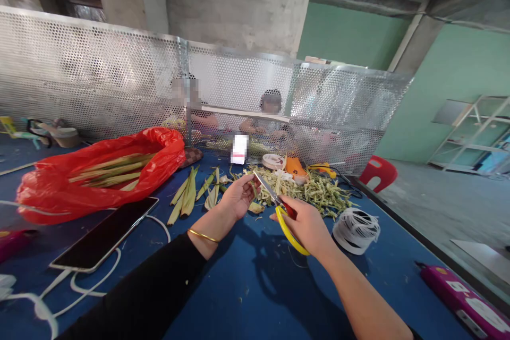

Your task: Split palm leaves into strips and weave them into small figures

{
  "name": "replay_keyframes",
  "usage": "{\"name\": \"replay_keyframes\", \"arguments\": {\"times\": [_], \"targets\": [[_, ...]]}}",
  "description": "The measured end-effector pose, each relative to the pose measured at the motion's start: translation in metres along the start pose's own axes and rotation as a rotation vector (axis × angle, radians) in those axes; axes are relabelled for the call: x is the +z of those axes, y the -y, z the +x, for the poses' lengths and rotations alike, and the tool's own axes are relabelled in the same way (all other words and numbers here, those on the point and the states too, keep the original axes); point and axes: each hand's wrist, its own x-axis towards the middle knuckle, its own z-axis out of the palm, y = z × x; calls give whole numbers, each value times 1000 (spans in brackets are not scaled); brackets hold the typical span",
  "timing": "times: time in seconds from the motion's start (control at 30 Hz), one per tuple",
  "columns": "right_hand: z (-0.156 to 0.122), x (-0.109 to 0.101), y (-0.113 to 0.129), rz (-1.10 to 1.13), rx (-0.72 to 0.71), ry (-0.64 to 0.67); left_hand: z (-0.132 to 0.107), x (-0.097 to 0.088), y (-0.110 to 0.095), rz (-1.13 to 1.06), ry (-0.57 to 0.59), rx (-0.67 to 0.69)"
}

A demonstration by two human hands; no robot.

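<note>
My right hand [305, 223] grips yellow-handled scissors [279, 204], blades pointing up and left over the blue table [247, 281]. My left hand [239, 195], with a thin gold bangle at the wrist, has its fingers pinched close to the blade tips on a small leaf piece that I can barely make out. A pale green scrap [255, 207] lies just below the hands. Behind them sits a heap of cut leaf trimmings [314, 188]. Loose green leaf strips [190, 194] lie to the left.
A red plastic bag [99, 172] holding long green leaves lies at left, a phone [105, 234] on a white cable before it. A coil of white cord [356, 229] sits right. Two people sit beyond a perforated metal screen [119, 79]. A purple box [462, 297] is near the right edge.
</note>
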Motion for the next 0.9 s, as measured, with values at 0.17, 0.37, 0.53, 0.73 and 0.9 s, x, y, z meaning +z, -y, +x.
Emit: {"name": "replay_keyframes", "arguments": {"times": [0.17,0.37,0.53,0.73,0.9], "targets": [[0,1,-3,111,13,8,-1,0,-1,6,1,-1],[0,0,-2,202,15,52,-4,2,-4,10,-9,-13],[0,-3,1,209,12,84,-2,1,-5,15,-11,-26],[0,-5,3,215,1,116,-3,-1,-6,25,-1,-31],[-1,-4,2,226,13,107,-2,0,-7,31,7,-25]]}}
